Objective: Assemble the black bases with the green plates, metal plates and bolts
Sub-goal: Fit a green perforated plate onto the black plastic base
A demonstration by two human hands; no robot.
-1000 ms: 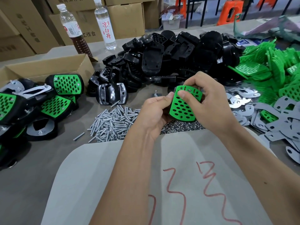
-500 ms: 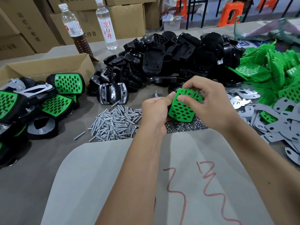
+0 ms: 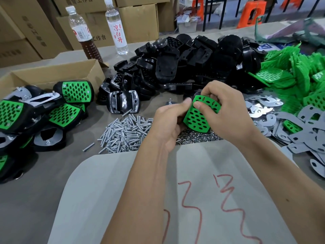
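shifted since prior frame: green plate point(image 3: 200, 115) w/ both hands slightly lower, tilted more. left hand point(image 3: 168, 124) thumb pinches plate's left edge; right hand point(image 3: 226, 113) fingers curl over its top, above bolts point(image 3: 126, 132) on tabletop point(image 3: 35, 191). black bases point(image 3: 184, 64) piled behind; metal plates point(image 3: 299, 136) right. bottle point(image 3: 117, 29) label "凉白开"; box point(image 3: 139, 20) "工作台"; grey sheet point(image 3: 109, 199), red scrawl unreadable.

Assembly workshop: parts heaps point(image 3: 193, 64), cartons point(image 3: 140, 20)

Both hands, L hand point(image 3: 169, 124) & R hand point(image 3: 226, 113), grip green plate point(image 3: 198, 118).
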